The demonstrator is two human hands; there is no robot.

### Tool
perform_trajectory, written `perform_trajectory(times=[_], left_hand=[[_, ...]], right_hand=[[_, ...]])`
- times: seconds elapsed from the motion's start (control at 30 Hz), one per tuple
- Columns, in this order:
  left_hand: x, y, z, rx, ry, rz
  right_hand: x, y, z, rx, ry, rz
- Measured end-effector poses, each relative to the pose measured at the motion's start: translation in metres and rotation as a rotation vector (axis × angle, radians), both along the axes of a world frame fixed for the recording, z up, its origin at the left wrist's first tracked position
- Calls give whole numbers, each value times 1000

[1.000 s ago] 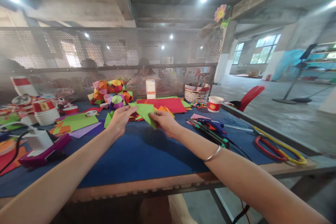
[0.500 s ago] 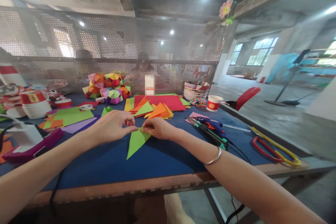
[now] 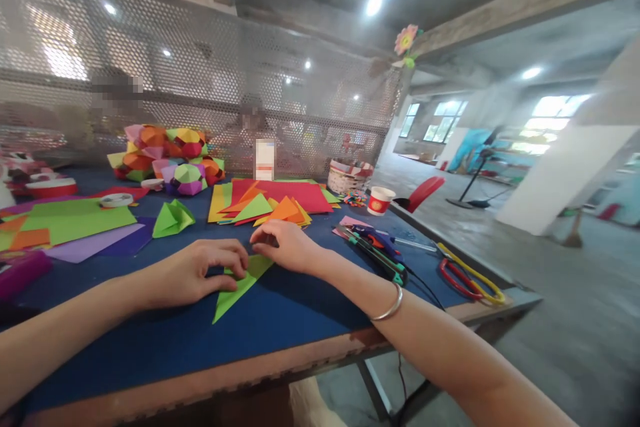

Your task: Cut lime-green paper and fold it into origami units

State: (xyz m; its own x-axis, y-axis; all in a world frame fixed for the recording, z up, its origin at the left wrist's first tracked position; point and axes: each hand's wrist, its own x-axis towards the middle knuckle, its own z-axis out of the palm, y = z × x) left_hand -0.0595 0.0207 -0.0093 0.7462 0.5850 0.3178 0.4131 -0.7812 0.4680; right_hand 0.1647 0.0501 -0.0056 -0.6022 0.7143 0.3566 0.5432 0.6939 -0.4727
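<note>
A folded green paper triangle (image 3: 243, 288) lies on the blue table top in front of me, its long point toward the near edge. My left hand (image 3: 197, 271) is at its left side, fingers curled with thumb and fingertips on the paper. Over the triangle's upper right end is my right hand (image 3: 290, 247), its fingers bent and apart, with a gap between thumb and forefinger; the lower fingers are partly hidden. Just beyond my left hand stands a folded green paper piece (image 3: 173, 218).
Colored sheets (image 3: 320, 196) and orange folded pieces lie beyond my hands. Paper balls (image 3: 187, 177) are piled behind on the left. A cutter (image 3: 380, 255), red-and-yellow scissors (image 3: 467, 280), a paper cup (image 3: 381, 201) and a basket (image 3: 350, 177) stand or lie on the right.
The view has turned right. My right hand has let go of the triangle's top edge and opened; my left hand has come down onto the paper's left side.
</note>
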Motion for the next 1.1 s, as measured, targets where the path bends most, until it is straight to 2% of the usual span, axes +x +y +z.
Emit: perform_trajectory(times=[0.1,0.2,0.27,0.33,0.37,0.4,0.53,0.67,0.87,0.97,1.03,1.1], left_hand=[[-1,1,-2,26,-4,-19],[-1,2,-4,41,-21,-33],[-1,2,-4,38,-19,-35],[-2,2,-3,31,4,-33],[-2,2,-3,29,19,-32],[-2,2,-2,27,32,-33],[-2,3,-1,23,33,-47],[-3,4,-3,13,26,-47],[-4,3,-2,5,40,-20],[-4,3,-2,3,38,-19],[-4,3,-2,0,35,-18],[-4,3,-2,-1,37,-18]], right_hand=[[18,-8,12,95,-17,-50],[61,-14,26,186,-102,-176],[100,-17,35,170,-210,-353],[140,-18,41,135,-379,-588],[158,-19,42,103,-479,-703],[174,-20,42,71,-521,-761],[210,-22,30,9,-567,-820],[217,-16,21,-18,-576,-825],[213,-4,30,-131,-597,-731],[198,-13,32,-58,-600,-782],[184,-25,33,104,-617,-820],[169,-36,33,53,-692,-760]])
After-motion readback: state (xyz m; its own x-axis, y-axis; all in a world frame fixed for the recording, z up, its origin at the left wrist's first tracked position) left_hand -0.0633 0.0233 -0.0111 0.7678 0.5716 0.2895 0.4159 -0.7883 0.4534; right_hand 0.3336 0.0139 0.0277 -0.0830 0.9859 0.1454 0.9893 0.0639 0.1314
